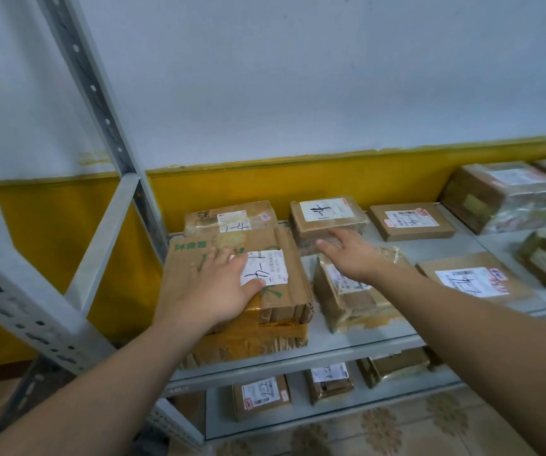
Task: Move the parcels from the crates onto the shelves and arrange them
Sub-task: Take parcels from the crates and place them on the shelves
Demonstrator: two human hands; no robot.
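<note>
A large taped cardboard parcel (284, 291) with green print and a white label lies at the left front of the grey metal shelf (357, 340). My left hand (212, 287) rests flat on its top, fingers straight. My right hand (350, 255) hovers with fingers spread above a small tape-wrapped parcel (353, 301) beside it, its fingertips near the parcel behind (327, 215). Whether the right hand touches anything is unclear. No crate is in view.
More parcels lie on the shelf: one at the back left (232, 218), a flat one at the back (411, 220), a flat one at the front right (472, 278), bigger ones at the far right (505, 195). The lower shelf (297, 419) holds three parcels. A slotted upright (107, 126) stands left.
</note>
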